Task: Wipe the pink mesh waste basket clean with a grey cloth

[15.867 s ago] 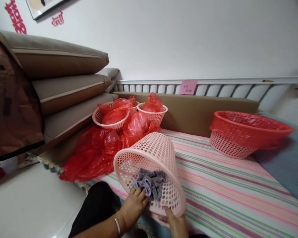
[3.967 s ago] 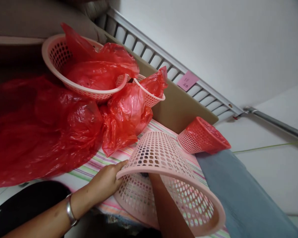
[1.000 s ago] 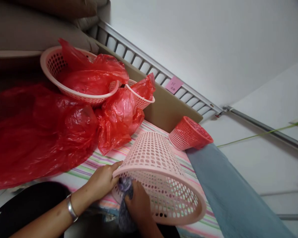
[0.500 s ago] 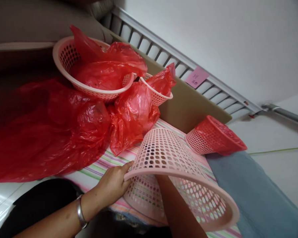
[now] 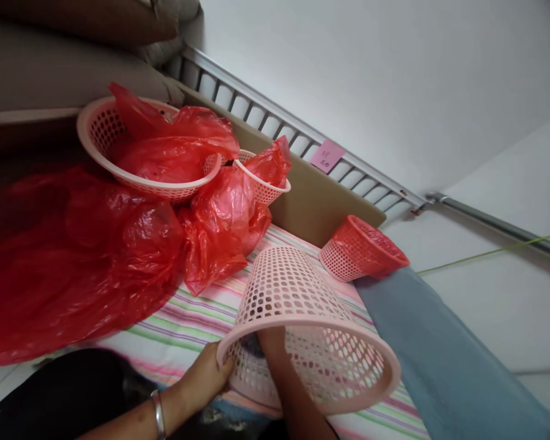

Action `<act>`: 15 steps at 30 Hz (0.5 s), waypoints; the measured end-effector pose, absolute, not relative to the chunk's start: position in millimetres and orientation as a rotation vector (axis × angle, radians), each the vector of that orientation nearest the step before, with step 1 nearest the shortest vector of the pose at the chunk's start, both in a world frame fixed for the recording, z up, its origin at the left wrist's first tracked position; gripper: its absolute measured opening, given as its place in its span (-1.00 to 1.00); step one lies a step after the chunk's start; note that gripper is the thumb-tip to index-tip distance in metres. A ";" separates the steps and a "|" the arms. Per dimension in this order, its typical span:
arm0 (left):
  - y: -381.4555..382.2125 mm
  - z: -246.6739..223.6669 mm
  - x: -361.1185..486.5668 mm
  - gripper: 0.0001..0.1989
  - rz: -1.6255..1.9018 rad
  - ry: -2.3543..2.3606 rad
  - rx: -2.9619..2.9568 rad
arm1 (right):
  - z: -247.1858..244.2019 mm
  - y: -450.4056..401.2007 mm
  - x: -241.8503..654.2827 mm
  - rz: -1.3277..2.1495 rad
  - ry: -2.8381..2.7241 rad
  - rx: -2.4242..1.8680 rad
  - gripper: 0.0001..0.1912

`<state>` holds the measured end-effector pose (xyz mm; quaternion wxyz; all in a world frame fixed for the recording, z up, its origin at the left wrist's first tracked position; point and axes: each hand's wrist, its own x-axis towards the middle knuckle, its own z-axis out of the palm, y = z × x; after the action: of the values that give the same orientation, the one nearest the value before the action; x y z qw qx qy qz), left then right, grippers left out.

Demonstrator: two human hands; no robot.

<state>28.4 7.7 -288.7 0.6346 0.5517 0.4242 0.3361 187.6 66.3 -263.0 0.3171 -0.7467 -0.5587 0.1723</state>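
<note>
A pink perforated basket (image 5: 297, 287) lies on its side on a striped cloth (image 5: 183, 324), its mouth facing me. My left hand (image 5: 211, 370), with a silver bangle at the wrist, grips the left part of its rim. My right hand (image 5: 271, 342) reaches inside through the mouth; its fingers are hidden behind the basket wall. Something dark and small shows beside it inside, too unclear to name.
Red plastic bags (image 5: 96, 244) spread at left. A wide pink basket (image 5: 165, 186) and a smaller one (image 5: 268, 192) hold red bags. A red-lined basket (image 5: 362, 247) leans at right near a blue-grey cloth (image 5: 403, 324). A brown board (image 5: 311, 201) stands behind.
The view has shifted, so most things appear further left. My right hand now shows in part inside the basket, with a dark patch beside it. My left hand still holds the rim.
</note>
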 end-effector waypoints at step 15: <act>18.1 -239.3 -5.5 -0.69 0.809 1.027 1.563 | -274.2 27.6 198.4 0.125 -1.945 -2.203 -0.63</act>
<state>-5.5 18.1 -239.3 0.5244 0.6530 0.4293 0.3379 198.4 27.6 -274.2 0.0999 -0.7451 -0.6580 0.0422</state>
